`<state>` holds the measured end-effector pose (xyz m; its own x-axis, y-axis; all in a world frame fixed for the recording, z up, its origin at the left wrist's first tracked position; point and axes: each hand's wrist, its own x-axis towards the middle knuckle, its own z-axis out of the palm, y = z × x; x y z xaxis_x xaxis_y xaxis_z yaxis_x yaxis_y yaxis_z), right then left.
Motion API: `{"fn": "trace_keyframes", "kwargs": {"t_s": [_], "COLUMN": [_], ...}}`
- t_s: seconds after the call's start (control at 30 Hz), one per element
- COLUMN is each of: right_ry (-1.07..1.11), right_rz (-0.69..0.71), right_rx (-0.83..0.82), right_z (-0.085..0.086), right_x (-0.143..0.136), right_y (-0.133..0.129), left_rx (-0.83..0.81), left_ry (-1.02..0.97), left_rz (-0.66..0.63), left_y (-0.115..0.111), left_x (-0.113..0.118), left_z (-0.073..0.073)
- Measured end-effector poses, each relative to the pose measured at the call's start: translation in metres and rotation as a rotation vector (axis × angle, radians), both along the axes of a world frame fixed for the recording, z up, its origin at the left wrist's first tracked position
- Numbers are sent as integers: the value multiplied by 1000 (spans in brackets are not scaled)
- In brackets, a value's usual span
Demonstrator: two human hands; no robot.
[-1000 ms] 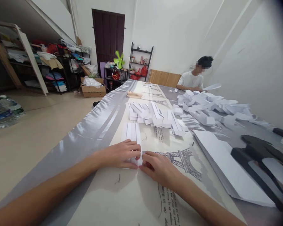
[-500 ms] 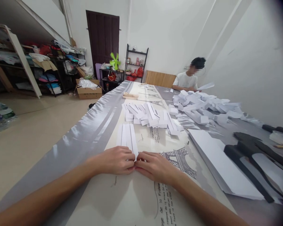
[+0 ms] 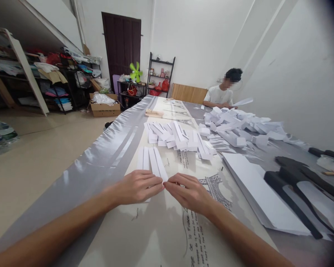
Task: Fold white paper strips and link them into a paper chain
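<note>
1. The left hand (image 3: 140, 186) reaches in from the left with its palm down; its fingers and thumb are drawn together, closed on the near end of a folded white paper strip (image 3: 158, 163).
2. The right hand (image 3: 189, 191) comes from the other side, thumb and fingers pinched on the same end's right corner. The two sets of fingertips meet there; how much paper lies inside each pinch is hidden.
3. From the grip, the strip runs away from the person, flat on a cream table runner (image 3: 122, 239). A second white strip (image 3: 144, 159) lies just left of it, partly under the left hand.
4. Straight beyond the grip, slightly right, is a loose pile of folded paper strips (image 3: 180, 138). A small tan block (image 3: 154, 112) sits past that pile.
5. Right of the grip, partly behind the right hand, the runner shows an Eiffel Tower print (image 3: 219, 191). Farther right lie a stack of white sheets (image 3: 258, 189) and a black object (image 3: 295, 207) whose kind is unclear.
6. Far to the right beyond the grip, a heap of folded white paper (image 3: 236, 126) covers grey satin cloth (image 3: 100, 159); behind it sits a co-worker in a white shirt (image 3: 217, 95), near a raised paper sheet (image 3: 243, 102).
</note>
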<state>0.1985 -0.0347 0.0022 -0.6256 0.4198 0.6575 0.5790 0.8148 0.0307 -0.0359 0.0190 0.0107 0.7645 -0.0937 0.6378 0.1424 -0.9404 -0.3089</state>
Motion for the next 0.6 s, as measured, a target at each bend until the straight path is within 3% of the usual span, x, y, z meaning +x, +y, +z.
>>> {"fn": "trace_keyframes", "kwargs": {"t_s": [0.17, 0.37, 0.6], "right_ry": [134, 227, 208], "right_rz": [38, 97, 120], "right_rx": [3, -154, -86], "right_z": [1, 11, 8], "right_x": [3, 8, 0], "right_y": [3, 2, -1], "left_rx": [-21, -12, -66], "left_ry": [-43, -33, -62], "left_rz": [11, 27, -9], "left_y": [7, 3, 0], "left_x": [-3, 0, 3], "left_z": [2, 2, 2]}}
